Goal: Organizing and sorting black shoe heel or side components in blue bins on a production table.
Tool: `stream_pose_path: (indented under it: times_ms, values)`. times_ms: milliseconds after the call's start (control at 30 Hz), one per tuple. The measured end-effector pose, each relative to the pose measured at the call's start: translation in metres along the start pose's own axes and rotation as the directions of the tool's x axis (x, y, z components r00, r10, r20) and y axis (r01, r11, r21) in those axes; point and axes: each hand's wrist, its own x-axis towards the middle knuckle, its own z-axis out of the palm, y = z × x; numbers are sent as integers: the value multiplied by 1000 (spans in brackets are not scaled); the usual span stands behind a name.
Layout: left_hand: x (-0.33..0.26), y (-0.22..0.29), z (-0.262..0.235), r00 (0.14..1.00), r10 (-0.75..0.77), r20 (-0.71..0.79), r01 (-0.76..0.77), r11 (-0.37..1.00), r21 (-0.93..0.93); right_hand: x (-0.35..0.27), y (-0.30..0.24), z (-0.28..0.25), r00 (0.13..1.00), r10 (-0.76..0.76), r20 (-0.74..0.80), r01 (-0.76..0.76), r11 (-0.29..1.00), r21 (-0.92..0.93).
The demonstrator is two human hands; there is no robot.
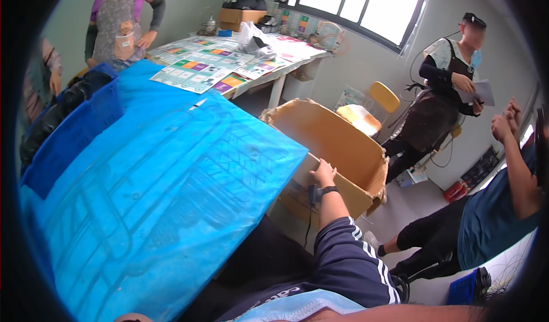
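Observation:
My right hand (325, 173) is at the near rim of a large open cardboard box (357, 144), its fingers closed over the edge. A dark band with a small unit is on that wrist, and a black cord hangs below it. The box has ragged, worn edges and stands beside the corner of a table with a bright blue cover (171, 173). A white-and-dark pen-like tool (198, 104) lies on the cover towards its far side. My left hand is not recognisable; only a sliver of skin shows at the lower left edge.
A blue crate (74, 133) of black items stands on the left. Behind is a table with printed sheets (191, 73), a plastic bag (254, 40) and a small carton (240, 18). Several people stand around; one holds paper (485, 92). A yellow chair (383, 96) stands beyond the box.

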Motion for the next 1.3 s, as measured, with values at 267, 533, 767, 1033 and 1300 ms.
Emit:
stream_pose_path:
  times_ms: [267,533,767,1033,1300]
  values:
    - [1,-20,-10,999,30,-29,-31,999,-13,31,37,17,983,-40,-178,19,993,-116]
    - [-1,-27,-20,1000,12,-22,-11,999,51,33,36,27,972,-22,-234,28,999,23]
    - [-49,-23,-49,964,109,243,-117,993,18,19,25,53,876,-123,-466,215,965,151]
    - [7,-16,-17,994,107,-33,-97,970,224,23,24,49,900,-89,-427,209,947,243]
    - [-8,-12,-30,942,315,113,-334,907,256,-17,-61,-126,555,256,-792,761,229,607]
